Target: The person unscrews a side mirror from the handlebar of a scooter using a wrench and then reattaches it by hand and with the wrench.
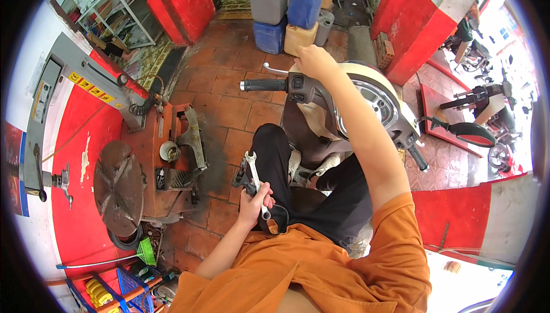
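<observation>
Two hands occupied: left hand [255, 202] with fingers closed round a steel combination spanner [253, 168], open end up, ring end below the palm; right hand [316, 61] stretched out to the front edge of the handlebar cowl [308, 87] of a scooter [308, 132], near the left switches. Cannot tell whether gripping or only resting there, with fingertips hidden. Beside the spanner, a black object [239, 177], apparently in the same grasp, too jumbled to name. Spanner close to the left knee [268, 141], well apart from the right hand; scooter directly ahead.

Could lose the spanner to the tiled floor [223, 115] through a slack hold shared with a second item. Might also scratch the cowl or the speedometer [376, 104] by swinging the open end past too close. With a lean on one side only, could turn the steering suddenly and upset balance.

On the tyre changer [133, 115], a yellow warning strip [91, 88] with dark pictograms, lettering too small to make out, plus a pale label [40, 101], likewise unreadable. No legible brand on the scooter; dial markings too fine to read.
</observation>
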`<state>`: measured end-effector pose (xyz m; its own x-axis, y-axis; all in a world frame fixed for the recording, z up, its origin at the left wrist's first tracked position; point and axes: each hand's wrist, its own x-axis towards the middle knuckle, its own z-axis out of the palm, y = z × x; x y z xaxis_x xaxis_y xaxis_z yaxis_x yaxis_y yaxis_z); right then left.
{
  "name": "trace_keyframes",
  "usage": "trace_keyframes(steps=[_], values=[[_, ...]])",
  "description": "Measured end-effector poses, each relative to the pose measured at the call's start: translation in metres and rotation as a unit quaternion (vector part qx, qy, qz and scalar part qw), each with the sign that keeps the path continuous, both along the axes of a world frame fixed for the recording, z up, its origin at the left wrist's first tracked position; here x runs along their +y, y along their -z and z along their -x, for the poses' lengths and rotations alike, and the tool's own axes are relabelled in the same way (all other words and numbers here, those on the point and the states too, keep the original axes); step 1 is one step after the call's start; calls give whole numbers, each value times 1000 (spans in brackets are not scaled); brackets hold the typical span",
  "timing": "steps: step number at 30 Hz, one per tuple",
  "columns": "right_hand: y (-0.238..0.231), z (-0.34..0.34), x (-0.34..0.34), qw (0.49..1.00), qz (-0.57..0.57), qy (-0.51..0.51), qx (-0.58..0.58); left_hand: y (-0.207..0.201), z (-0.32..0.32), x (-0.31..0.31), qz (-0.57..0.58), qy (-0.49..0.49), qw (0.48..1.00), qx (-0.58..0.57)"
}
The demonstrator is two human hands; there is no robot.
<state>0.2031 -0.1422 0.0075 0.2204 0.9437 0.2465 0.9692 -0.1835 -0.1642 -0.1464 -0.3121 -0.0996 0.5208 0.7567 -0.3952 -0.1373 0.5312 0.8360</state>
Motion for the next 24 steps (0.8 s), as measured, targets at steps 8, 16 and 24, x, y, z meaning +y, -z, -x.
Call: trace_keyframes(steps=[8, 16, 24], values=[[-12, -23, -2, 963, 28, -263, 48, 1, -2, 1, 7, -5, 1000, -2], [-9, -30, -13, 944, -39, -298, 134, -2, -4, -1, 4, -9, 1000, 9], [-7, -24, -17, 948, -86, -218, 217, 2, -6, -1, 1, -11, 1000, 13]])
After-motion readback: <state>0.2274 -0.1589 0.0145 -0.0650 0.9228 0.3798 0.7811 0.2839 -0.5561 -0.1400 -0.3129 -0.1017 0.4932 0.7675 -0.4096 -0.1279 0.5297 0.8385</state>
